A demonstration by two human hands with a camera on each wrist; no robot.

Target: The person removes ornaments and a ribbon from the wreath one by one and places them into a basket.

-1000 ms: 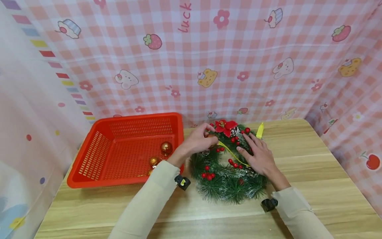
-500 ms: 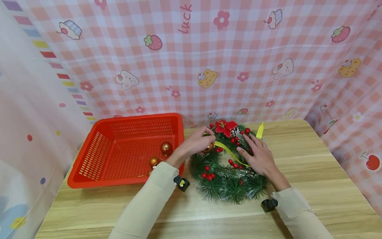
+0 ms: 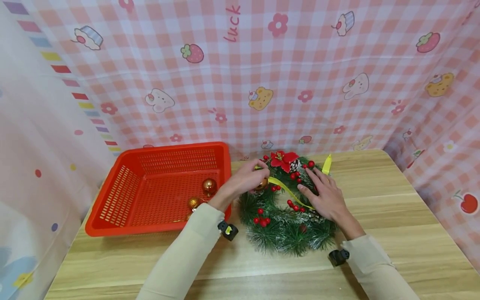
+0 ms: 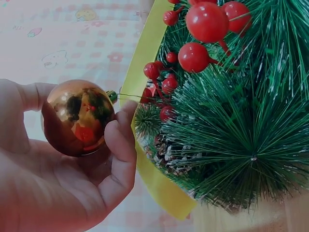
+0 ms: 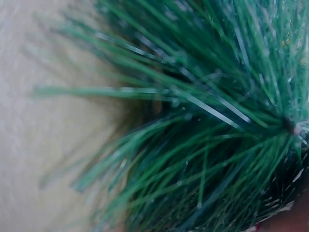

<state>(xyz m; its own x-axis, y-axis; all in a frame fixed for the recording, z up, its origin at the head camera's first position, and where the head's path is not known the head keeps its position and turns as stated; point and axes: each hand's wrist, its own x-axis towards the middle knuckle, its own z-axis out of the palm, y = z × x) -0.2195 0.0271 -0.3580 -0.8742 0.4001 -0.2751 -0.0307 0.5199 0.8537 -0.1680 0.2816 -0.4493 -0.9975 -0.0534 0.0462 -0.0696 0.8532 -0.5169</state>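
A green Christmas wreath (image 3: 292, 233) with red berries, pine cones and a red poinsettia (image 3: 283, 160) lies on the table. Over its upper left part, my left hand (image 3: 245, 179) holds a shiny copper-gold bauble (image 4: 77, 118), its fingers curled round the ball. From the bauble's small cap (image 4: 112, 96) a thin loop runs toward the wreath's berries. A yellow ribbon (image 3: 286, 190) crosses the wreath beside this hand. My right hand (image 3: 328, 196) rests on the wreath's right side with fingers extended. Mostly green needles (image 5: 203, 111) fill the right wrist view.
To the left stands a red plastic basket (image 3: 125, 231) with another shiny bauble (image 3: 209, 186) and a smaller gold ball (image 3: 193, 203) inside. My left forearm overlaps its front right corner. A checked curtain (image 3: 240, 75) hangs behind the wooden table (image 3: 378, 200).
My left hand has shifted slightly left and toward me with the bauble, which shows more below the fingers. The ribbon lies a little differently beside it. My right hand stays put.
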